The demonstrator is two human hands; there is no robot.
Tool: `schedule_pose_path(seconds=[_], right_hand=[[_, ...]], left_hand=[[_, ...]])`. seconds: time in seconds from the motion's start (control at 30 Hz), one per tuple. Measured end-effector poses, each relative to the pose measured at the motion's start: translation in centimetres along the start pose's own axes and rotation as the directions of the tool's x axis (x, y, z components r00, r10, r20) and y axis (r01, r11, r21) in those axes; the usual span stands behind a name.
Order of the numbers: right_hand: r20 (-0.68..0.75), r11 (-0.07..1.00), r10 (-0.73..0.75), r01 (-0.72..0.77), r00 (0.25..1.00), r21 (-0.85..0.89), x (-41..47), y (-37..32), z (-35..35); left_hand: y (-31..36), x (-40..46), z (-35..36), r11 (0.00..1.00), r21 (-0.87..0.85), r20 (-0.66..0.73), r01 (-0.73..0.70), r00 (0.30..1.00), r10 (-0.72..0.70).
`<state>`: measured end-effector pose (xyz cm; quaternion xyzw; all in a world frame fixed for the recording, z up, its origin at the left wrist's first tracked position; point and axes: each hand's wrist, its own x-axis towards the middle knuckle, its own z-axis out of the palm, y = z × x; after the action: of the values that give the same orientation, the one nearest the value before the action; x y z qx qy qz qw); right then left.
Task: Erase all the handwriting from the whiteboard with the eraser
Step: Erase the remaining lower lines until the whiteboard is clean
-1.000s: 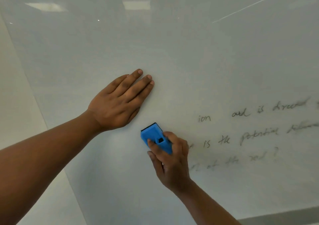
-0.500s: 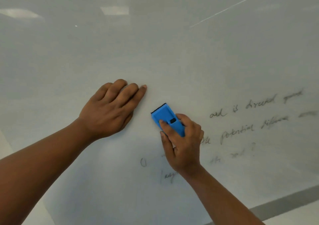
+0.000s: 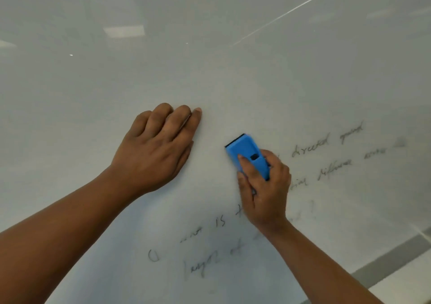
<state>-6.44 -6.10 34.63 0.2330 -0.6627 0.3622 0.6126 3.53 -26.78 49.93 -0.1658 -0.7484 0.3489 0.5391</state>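
Note:
A glossy whiteboard [image 3: 233,59] fills nearly the whole view. My right hand [image 3: 264,191] grips a blue eraser [image 3: 248,155] and presses it flat on the board, its black felt edge pointing up-left. My left hand [image 3: 157,149] rests knuckles-up on the board just left of the eraser, fingers curled, holding nothing. Faint black handwriting [image 3: 326,145] runs to the right of the eraser in slanted lines. More handwriting [image 3: 205,264] lies below my right wrist, partly hidden by the hand and forearm.
A grey frame strip [image 3: 391,260] marks the board's lower right edge, with pale wall beyond it. Ceiling lights reflect in the upper left of the board [image 3: 123,31]. A thin bright line [image 3: 291,10] crosses the upper right.
My right hand has swept the eraser rightward along the top line; the words "ion", "and is" are gone. My left fingers have curled. The view has shifted, showing lower writing.

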Motion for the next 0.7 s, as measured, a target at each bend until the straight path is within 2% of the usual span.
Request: schedule_pose_path(seconds=[0.07,0.1,0.13,0.17,0.23,0.3,0.33,0.37,0.4,0.47,0.5,0.53,0.57,0.63,0.7], right_hand=[[-0.118,0.963,0.27,-0.271,0.956,0.009,1.9,3.4,-0.9],[-0.148,0.939,0.342,-0.345,0.928,0.009,2.4,4.2,-1.0],[-0.158,0.935,0.349,-0.353,0.924,0.001,2.4,4.4,-0.9],[-0.141,0.952,0.302,-0.306,0.943,-0.001,2.1,4.4,-0.7],[-0.037,0.997,0.078,-0.077,0.996,0.016,0.5,3.5,-0.3],[0.06,0.99,-0.135,0.133,0.989,0.038,-0.2,5.0,-0.8],[0.061,0.985,-0.171,0.169,0.983,0.038,0.2,6.4,-1.1],[0.024,0.99,-0.14,0.139,0.99,0.032,0.8,8.1,-1.5],[-0.037,0.999,-0.046,0.047,0.998,0.025,1.7,10.0,-2.0],[-0.156,0.972,0.234,-0.227,0.96,0.063,3.8,13.0,-2.8],[-0.188,0.949,0.315,-0.306,0.93,0.077,4.6,13.7,-3.0],[-0.203,0.948,0.317,-0.309,0.926,0.072,5.0,13.8,-2.9],[-0.192,0.969,0.246,-0.237,0.95,0.068,4.8,13.4,-2.6],[-0.094,0.996,-0.005,0.013,0.996,0.086,3.5,12.1,-1.9],[-0.01,0.975,-0.193,0.193,0.981,0.106,2.8,12.6,-2.1]], left_hand=[[1.0,1.6,0.5,1.0,0.009,-0.01,-0.001,1.0,0.001],[1.6,2.4,0.7,1.0,0.013,-0.009,0.0,1.0,0.0],[2.3,3.2,0.9,1.0,0.015,-0.003,0.003,1.0,-0.003],[3.1,4.3,1.2,1.0,0.011,0.005,0.005,1.0,-0.005],[4.1,5.9,1.5,1.0,0.011,0.017,0.002,1.0,-0.002],[5.0,7.7,1.9,1.0,0.014,0.027,-0.018,0.999,0.018],[5.3,8.4,2.1,1.0,0.012,0.031,-0.025,0.999,0.025],[5.6,9.2,2.2,1.0,0.01,0.037,-0.029,0.999,0.028],[5.9,9.8,2.4,1.0,0.007,0.044,-0.03,0.999,0.03],[6.6,10.9,2.6,1.0,0.008,0.067,-0.02,0.998,0.019],[7.2,11.4,2.7,1.0,0.006,0.086,-0.01,0.996,0.01],[7.7,11.9,2.9,1.0,0.0,0.103,-0.003,0.995,0.003],[8.2,12.5,3.0,1.0,-0.006,0.118,0.002,0.993,-0.001],[8.9,13.6,3.4,1.0,-0.021,0.137,-0.002,0.991,0.005],[9.4,14.7,3.7,1.0,-0.023,0.142,-0.019,0.99,0.022]])
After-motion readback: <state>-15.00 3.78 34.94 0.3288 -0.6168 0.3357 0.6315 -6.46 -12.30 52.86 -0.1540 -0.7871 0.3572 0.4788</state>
